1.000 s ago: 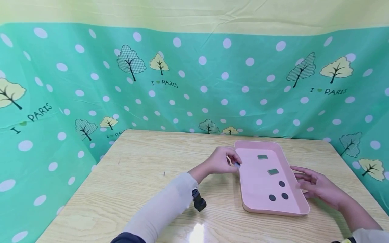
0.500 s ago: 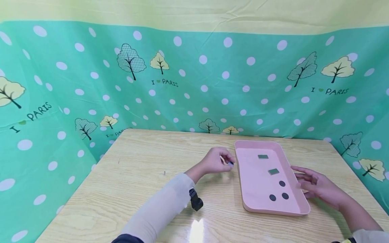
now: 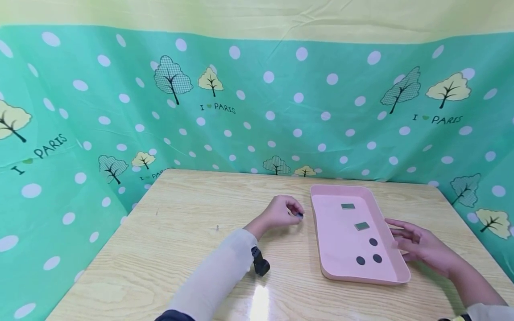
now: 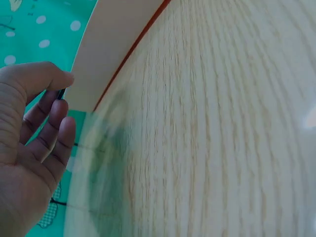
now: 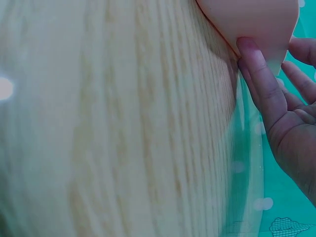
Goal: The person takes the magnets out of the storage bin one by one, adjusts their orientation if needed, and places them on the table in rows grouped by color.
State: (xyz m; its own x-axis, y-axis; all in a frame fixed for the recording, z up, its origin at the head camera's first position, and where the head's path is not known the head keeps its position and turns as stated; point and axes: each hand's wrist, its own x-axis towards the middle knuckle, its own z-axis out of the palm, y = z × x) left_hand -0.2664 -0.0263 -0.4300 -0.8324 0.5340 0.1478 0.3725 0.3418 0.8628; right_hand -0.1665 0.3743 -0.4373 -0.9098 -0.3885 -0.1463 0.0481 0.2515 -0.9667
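Observation:
My left hand (image 3: 279, 211) is over the table, just left of the pink tray (image 3: 337, 236). Between thumb and fingertips it pinches a small dark piece (image 3: 299, 216), mostly hidden by the fingers; the left wrist view shows only its thin dark edge (image 4: 60, 94). My right hand (image 3: 425, 247) lies against the tray's right side, with fairly straight fingers touching the outer wall (image 5: 261, 22). Inside the tray, two grey-green rectangles (image 3: 348, 206) lie toward the back. Three dark discs (image 3: 373, 242) are grouped near its front right.
The wooden table (image 3: 180, 249) extends left of the tray. A tiny dark mark or bit (image 3: 217, 228) is on it. A green dotted curtain (image 3: 241, 102) hangs behind and along both sides. Light reflects off the table near the front.
My left hand has moved left from above the tray's left rim to over the table, still pinching the dark piece. The right hand and the tray's contents look unchanged.

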